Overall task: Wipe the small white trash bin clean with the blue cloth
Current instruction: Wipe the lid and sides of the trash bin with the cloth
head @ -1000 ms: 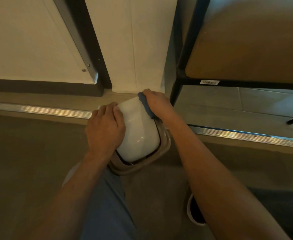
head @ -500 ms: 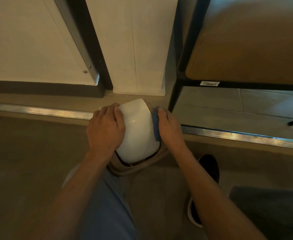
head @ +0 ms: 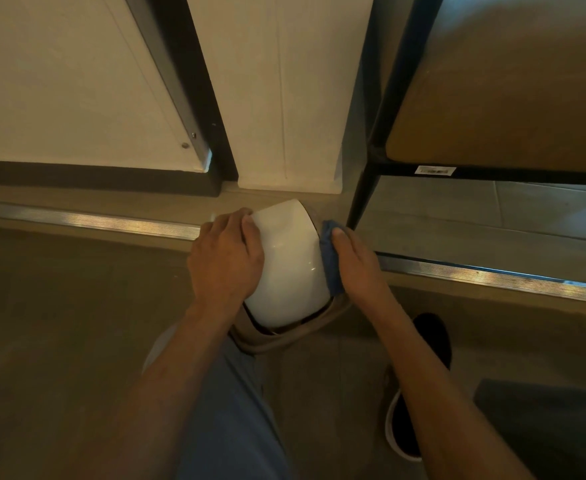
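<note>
So the small white trash bin (head: 286, 268) is tipped over with its bottom pointing away toward the wall, mouth end toward the person, and a tan rim or liner (head: 277, 336) shows round the opening. It sits low, right over the floor (head: 59, 323), just in front of the metal threshold strip (head: 111, 221).

The left hand (head: 224, 258) is curled over the bin's left side, fingers wrapped onto the white shell and gripping it. The right hand (head: 357, 265) lies flat along the bin's right side, fingers straight and together, pressing the blue cloth (head: 329, 259) against the shell. The cloth is sandwiched between palm and bin, only its edge peeking out.

Blue trouser leg (head: 236, 410) runs up the middle, and a dark shoe with a white sole (head: 419, 386) sits on the floor to the right.

Room-wise: brownish matte floor, white wall panels (head: 59, 81) with a dark frame post (head: 187, 81) behind, grey tiles (head: 475, 216) past the strip, and a black-framed shelf with a wood board (head: 509, 98) on the upper right, a little barcode sticker (head: 435, 170) on its rail.
</note>
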{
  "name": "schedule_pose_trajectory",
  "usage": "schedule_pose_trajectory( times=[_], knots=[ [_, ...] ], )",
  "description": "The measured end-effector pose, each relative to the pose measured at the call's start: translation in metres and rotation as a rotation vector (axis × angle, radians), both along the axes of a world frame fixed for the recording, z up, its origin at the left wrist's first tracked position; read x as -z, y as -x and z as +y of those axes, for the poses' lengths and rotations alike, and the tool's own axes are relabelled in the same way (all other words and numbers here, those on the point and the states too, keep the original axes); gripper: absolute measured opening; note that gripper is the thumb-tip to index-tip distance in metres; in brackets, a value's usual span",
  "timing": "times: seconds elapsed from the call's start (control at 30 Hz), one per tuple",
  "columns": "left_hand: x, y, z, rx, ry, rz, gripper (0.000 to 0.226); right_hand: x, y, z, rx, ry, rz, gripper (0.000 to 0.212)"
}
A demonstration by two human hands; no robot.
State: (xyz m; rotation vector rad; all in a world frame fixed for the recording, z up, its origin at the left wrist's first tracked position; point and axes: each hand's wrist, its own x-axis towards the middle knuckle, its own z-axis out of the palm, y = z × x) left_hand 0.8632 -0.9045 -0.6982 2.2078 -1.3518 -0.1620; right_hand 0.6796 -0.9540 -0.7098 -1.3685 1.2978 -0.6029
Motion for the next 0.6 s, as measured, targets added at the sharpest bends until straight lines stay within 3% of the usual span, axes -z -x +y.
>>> schedule_pose_trajectory(
  times=[0.07,0.23,0.37,0.5,0.6],
  knots=[
    [0.000,-0.001,0.000,0.009,0.000,-0.007,0.045,-0.001,-0.013,-0.033,-0.030,-0.092,0.029,0.043],
    [0.002,0.000,-0.002,-0.005,-0.012,0.003,0.044,0.005,-0.043,-0.084,-0.098,-0.147,0.014,0.036],
    [0.001,0.001,-0.001,-0.018,-0.008,0.007,0.041,0.006,-0.015,-0.030,0.016,-0.117,-0.108,0.028],
    [0.000,0.002,-0.001,-0.030,-0.001,0.006,0.038,0.010,0.016,0.031,0.093,0.035,-0.082,0.017],
    [0.000,0.002,0.000,-0.011,0.008,0.004,0.039,0.010,0.012,0.028,0.115,0.044,-0.050,0.016]
  ],
)
